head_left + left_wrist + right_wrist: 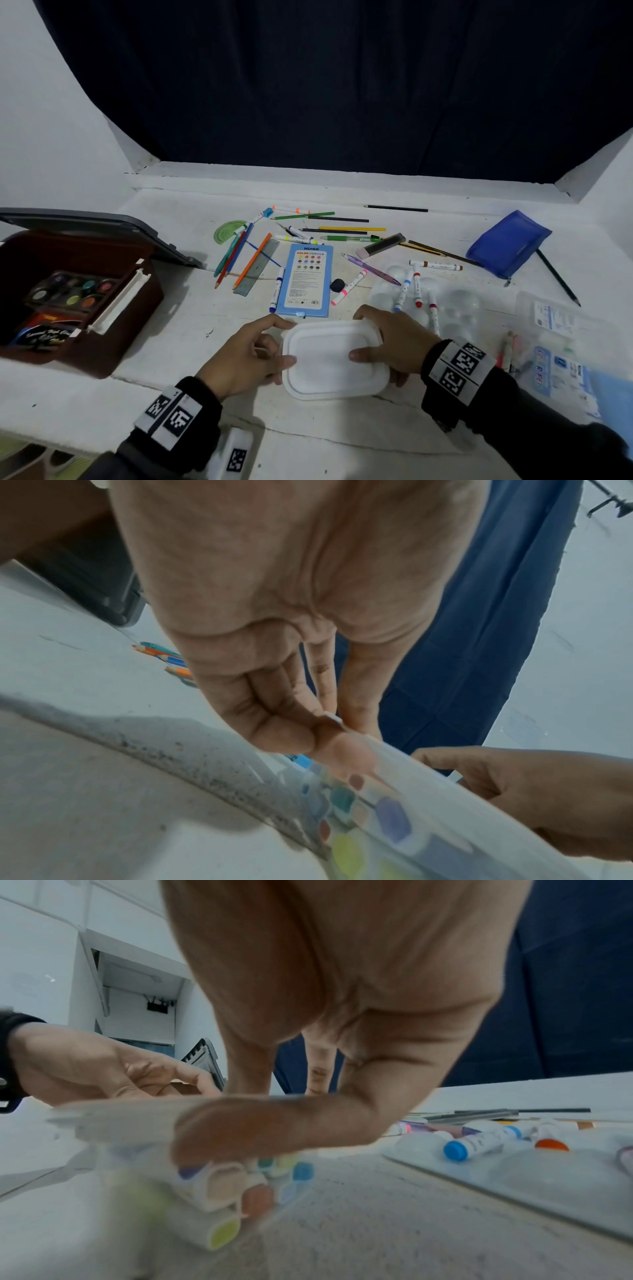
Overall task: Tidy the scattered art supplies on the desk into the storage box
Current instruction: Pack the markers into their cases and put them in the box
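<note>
A white lidded plastic container [334, 359] sits at the near middle of the desk. My left hand [250, 356] grips its left edge and my right hand [387, 342] grips its right edge, thumbs on the lid. In the left wrist view my left hand [308, 615] pinches the container [428, 804] at its rim, and coloured marker caps show through the translucent wall. The right wrist view shows my right hand [342, 988] over the lid [130, 1118], with marker ends [222, 1191] inside. The brown storage box [102, 356] stands open at the left, holding a paint set.
Behind the container lie a blue colour-pencil pack [305, 279], loose pencils, markers, a ruler [257, 267] and a green protractor [227, 231]. A clear palette [459, 308] and packets [561, 342] lie to the right. A blue pouch [507, 243] sits at the far right.
</note>
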The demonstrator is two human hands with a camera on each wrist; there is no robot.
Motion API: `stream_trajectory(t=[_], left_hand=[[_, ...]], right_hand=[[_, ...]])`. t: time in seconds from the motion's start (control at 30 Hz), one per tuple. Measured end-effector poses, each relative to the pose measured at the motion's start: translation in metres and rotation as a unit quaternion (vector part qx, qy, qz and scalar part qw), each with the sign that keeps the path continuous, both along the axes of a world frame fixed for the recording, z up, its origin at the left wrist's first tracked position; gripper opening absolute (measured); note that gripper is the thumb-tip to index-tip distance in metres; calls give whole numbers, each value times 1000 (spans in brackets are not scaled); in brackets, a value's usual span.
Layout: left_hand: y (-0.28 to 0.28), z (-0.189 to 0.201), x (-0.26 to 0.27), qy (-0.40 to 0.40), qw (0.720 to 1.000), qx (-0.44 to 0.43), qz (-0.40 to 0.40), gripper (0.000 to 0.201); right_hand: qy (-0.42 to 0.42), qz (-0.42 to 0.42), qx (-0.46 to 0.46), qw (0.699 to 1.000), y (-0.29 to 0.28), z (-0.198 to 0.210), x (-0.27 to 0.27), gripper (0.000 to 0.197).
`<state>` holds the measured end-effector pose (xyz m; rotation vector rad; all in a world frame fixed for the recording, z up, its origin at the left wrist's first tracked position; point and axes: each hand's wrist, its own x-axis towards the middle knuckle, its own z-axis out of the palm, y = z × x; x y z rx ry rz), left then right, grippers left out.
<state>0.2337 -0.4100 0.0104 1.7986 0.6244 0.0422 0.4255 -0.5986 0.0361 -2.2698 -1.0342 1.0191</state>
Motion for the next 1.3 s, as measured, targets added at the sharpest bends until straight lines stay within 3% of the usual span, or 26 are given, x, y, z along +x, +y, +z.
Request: stream_trajectory(t=[0.3,0.43,0.53,0.77,0.93,1.1,1.2,1.3], left_hand=[[1,-7,-4,-42,997,56,-26,48],[3,-4,-10,-6,994,76,-82,68],[4,-6,-10,7,993,90,-72,78],[8,-10,-8,10,995,81,-52,84],[7,-6,-8,14,994,87,-58,85],[-2,2,-19,18,987,144,-69,79],[-8,1,-31,-19,984,170,-47,71],[-7,3,-45,-63,984,168,-3,60]], right_hand=[[67,-145,89,983,-14,-11,-6,60],[133,-157,113,972,-22,-9,-1,43],[164,-143,108,970,-27,-7,4,45],[60,-103,65,991,-21,-7,-6,33],[-35,-57,5,998,-16,0,-12,37],[-212,18,-53,976,-6,13,-28,69],[-200,97,-36,974,5,14,-36,101],[-225,194,-66,953,19,5,-38,127]])
